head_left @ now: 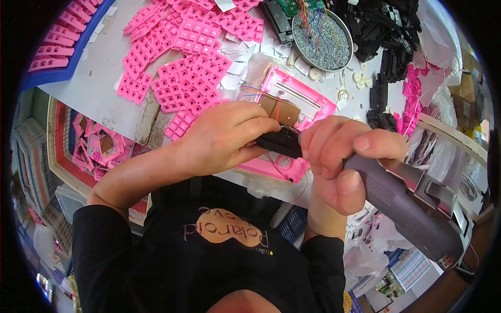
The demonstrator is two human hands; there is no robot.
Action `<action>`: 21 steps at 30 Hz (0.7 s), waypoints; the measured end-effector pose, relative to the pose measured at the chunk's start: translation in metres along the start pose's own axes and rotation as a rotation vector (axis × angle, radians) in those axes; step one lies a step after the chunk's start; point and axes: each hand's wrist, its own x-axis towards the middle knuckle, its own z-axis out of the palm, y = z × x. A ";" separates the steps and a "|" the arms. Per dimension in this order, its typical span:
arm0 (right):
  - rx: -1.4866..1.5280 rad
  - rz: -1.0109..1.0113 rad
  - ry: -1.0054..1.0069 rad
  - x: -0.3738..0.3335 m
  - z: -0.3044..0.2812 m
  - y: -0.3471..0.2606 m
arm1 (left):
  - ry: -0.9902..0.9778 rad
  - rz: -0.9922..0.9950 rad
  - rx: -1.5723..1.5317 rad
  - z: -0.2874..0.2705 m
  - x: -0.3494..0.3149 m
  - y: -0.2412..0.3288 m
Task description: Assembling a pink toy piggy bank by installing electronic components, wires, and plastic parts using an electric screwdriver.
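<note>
My left hand point(224, 136) closes its fingers on a black plastic part point(279, 143) above a pink plastic housing point(274, 167). A brown circuit board point(284, 109) with thin coloured wires stands at the part's far side. My right hand point(344, 156) is wrapped round a dark grey handheld power tool point(409, 203), its thick body slanting down to the right. The tool's front end is hidden behind my right fingers, close to the black part, so I cannot tell whether it touches.
Pink keypad pieces point(190, 78) lie heaped at the far left. A round metal dish point(350, 52) holds many small screws, with black plastic parts point(389, 31) piled beyond it. A blue tray point(78, 65) of pink parts and a red-lined bin point(57, 151) stand left.
</note>
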 end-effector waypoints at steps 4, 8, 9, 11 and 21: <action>-0.049 -0.027 -0.058 0.003 0.000 0.002 | -0.002 -0.004 0.000 0.001 -0.001 0.000; -0.089 -0.050 -0.050 0.004 0.004 0.004 | -0.001 0.006 0.006 0.000 0.001 0.003; -0.100 -0.050 -0.049 0.006 0.005 0.004 | -0.003 0.010 0.007 0.000 0.000 0.003; -0.099 -0.047 -0.061 0.007 0.005 0.004 | 0.005 0.019 0.002 0.002 0.000 0.003; -0.080 0.094 -0.104 0.012 0.004 -0.004 | -0.024 0.038 0.031 0.000 0.002 0.006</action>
